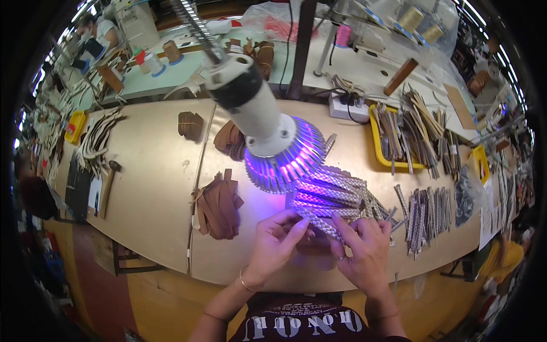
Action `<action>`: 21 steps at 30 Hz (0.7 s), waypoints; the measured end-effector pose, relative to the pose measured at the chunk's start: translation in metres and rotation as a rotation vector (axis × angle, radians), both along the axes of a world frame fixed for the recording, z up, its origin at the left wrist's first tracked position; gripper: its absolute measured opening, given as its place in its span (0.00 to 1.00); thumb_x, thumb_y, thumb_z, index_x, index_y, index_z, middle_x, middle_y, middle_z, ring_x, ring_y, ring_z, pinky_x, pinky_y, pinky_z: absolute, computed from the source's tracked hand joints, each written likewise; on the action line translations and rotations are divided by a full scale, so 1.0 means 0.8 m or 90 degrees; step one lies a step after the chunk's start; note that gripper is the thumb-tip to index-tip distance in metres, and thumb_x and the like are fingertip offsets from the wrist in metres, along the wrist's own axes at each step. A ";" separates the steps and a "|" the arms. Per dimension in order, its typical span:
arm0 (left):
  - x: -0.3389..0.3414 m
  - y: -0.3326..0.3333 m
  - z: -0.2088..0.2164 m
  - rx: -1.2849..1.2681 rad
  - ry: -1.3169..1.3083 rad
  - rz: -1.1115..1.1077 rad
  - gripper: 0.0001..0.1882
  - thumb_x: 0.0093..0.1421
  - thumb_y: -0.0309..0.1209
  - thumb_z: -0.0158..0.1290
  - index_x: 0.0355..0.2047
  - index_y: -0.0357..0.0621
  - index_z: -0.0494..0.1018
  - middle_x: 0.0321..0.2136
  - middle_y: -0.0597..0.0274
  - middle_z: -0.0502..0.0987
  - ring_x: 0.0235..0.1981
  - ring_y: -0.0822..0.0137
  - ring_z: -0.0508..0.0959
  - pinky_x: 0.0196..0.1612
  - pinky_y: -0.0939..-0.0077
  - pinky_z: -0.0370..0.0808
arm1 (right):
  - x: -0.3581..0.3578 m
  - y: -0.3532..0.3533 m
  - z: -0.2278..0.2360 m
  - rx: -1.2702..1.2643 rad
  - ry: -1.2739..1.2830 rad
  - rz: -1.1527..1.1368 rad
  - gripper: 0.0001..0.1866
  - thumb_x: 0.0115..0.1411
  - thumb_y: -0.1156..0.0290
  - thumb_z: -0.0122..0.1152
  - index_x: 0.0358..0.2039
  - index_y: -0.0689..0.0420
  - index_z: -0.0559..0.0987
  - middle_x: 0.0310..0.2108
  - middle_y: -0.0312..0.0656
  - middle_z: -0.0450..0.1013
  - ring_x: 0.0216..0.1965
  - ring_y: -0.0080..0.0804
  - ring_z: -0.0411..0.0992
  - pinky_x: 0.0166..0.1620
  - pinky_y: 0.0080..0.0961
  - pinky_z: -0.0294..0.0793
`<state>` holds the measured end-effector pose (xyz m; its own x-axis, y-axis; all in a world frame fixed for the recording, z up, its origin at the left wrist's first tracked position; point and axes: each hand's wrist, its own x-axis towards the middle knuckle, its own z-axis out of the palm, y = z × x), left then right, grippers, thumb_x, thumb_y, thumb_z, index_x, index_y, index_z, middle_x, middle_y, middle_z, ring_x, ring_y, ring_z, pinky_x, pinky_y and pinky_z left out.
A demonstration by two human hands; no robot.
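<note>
A braided strap (319, 223) in pale and brown tones stretches between my two hands at the table's near side. My left hand (279, 236) pinches its left end between thumb and fingers. The fingers of my right hand (363, 246) close on its right end. Just beyond lies a pile of similar braided straps (336, 191), lit violet by a lamp (285, 154) with a finned metal head. The lamp hides part of that pile. Left of my hands rests a bundle of brown flat strips (219, 206).
More braided straps (428, 219) lie in a row at the right. A yellow tray (377, 145) holds many thin strips. Two rolled brown bundles sit farther back, one of them a tied bundle (190, 125). A hammer (108, 185) and pale strips (98, 139) lie at the left.
</note>
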<state>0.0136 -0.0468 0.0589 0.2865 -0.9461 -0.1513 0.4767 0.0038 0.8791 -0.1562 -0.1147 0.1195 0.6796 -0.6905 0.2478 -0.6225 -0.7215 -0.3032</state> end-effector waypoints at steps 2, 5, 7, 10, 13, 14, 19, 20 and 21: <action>0.007 -0.010 -0.004 -0.010 0.010 0.018 0.09 0.66 0.27 0.54 0.41 0.33 0.76 0.31 0.63 0.79 0.32 0.77 0.78 0.39 0.82 0.76 | 0.008 -0.011 0.000 0.001 -0.012 0.013 0.25 0.48 0.69 0.71 0.51 0.51 0.80 0.27 0.36 0.68 0.31 0.33 0.67 0.38 0.33 0.60; 0.017 -0.019 -0.009 -0.004 -0.008 0.058 0.08 0.66 0.26 0.54 0.40 0.33 0.76 0.32 0.63 0.79 0.32 0.76 0.78 0.40 0.82 0.76 | 0.009 -0.020 -0.001 0.111 -0.052 0.016 0.27 0.51 0.70 0.72 0.53 0.57 0.78 0.32 0.36 0.72 0.35 0.31 0.69 0.44 0.31 0.66; 0.026 -0.021 -0.011 -0.010 -0.007 0.092 0.07 0.65 0.26 0.54 0.40 0.33 0.75 0.32 0.62 0.79 0.33 0.76 0.78 0.40 0.81 0.76 | 0.016 -0.024 -0.006 0.323 -0.258 -0.010 0.27 0.53 0.70 0.72 0.54 0.59 0.76 0.36 0.37 0.73 0.39 0.30 0.71 0.48 0.30 0.68; 0.038 -0.016 -0.009 -0.033 0.013 0.110 0.06 0.64 0.24 0.55 0.40 0.33 0.75 0.32 0.61 0.80 0.33 0.75 0.79 0.41 0.80 0.76 | 0.032 -0.030 -0.015 0.572 -0.502 -0.062 0.30 0.56 0.76 0.70 0.59 0.64 0.70 0.38 0.37 0.73 0.43 0.26 0.72 0.51 0.25 0.72; 0.039 0.009 -0.005 -0.047 0.012 0.054 0.07 0.62 0.22 0.56 0.40 0.33 0.74 0.33 0.60 0.79 0.36 0.72 0.79 0.43 0.78 0.76 | 0.051 -0.036 -0.021 0.668 -0.663 -0.095 0.33 0.58 0.81 0.66 0.63 0.62 0.64 0.38 0.37 0.74 0.40 0.22 0.73 0.48 0.21 0.74; 0.033 0.017 -0.004 -0.043 0.013 0.019 0.07 0.62 0.21 0.57 0.40 0.33 0.73 0.34 0.60 0.79 0.36 0.72 0.79 0.43 0.79 0.76 | 0.056 -0.036 -0.020 0.700 -0.707 -0.096 0.34 0.58 0.81 0.65 0.63 0.61 0.63 0.37 0.37 0.74 0.39 0.22 0.73 0.48 0.20 0.74; -0.002 0.038 -0.015 -0.042 0.088 -0.043 0.09 0.59 0.20 0.60 0.39 0.35 0.74 0.37 0.61 0.78 0.40 0.74 0.78 0.45 0.80 0.76 | 0.070 -0.024 -0.015 0.768 -0.621 -0.104 0.15 0.65 0.72 0.60 0.51 0.62 0.76 0.30 0.35 0.76 0.33 0.19 0.73 0.41 0.18 0.74; -0.007 0.039 -0.016 -0.036 0.113 -0.043 0.09 0.59 0.20 0.60 0.39 0.36 0.74 0.37 0.61 0.78 0.40 0.75 0.78 0.45 0.80 0.76 | 0.071 -0.020 -0.013 0.763 -0.534 -0.103 0.13 0.67 0.69 0.58 0.47 0.63 0.78 0.28 0.35 0.76 0.32 0.18 0.73 0.39 0.17 0.74; -0.012 0.037 -0.016 -0.053 0.126 -0.027 0.08 0.58 0.21 0.61 0.38 0.37 0.75 0.36 0.62 0.79 0.38 0.76 0.78 0.43 0.81 0.77 | 0.072 -0.010 -0.011 0.726 -0.510 -0.081 0.16 0.70 0.63 0.53 0.37 0.63 0.81 0.26 0.34 0.76 0.28 0.16 0.71 0.34 0.15 0.72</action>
